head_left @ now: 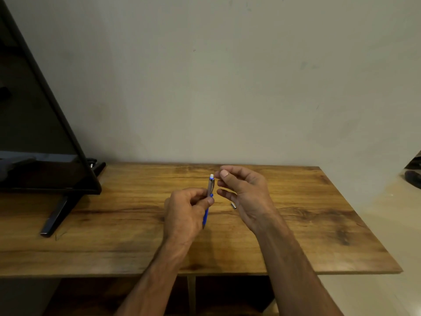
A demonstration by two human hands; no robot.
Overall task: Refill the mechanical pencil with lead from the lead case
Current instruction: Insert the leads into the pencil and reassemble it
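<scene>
My left hand [186,208] grips a mechanical pencil [210,190] and holds it upright over the middle of the wooden table [114,224]. The pencil has a blue lower barrel, a grey upper part and a white eraser [212,176] at its top. My right hand [243,190] hovers just right of the eraser, fingers loosely curled, thumb and forefinger tips close together with nothing visible between them. A small silver cap [234,205] lies on the table below my right palm. No lead case is in view.
A black monitor [34,133] on a dark stand [54,215] occupies the table's left end. A plain wall rises behind the table. Dark objects [413,176] sit on a pale surface at the far right edge.
</scene>
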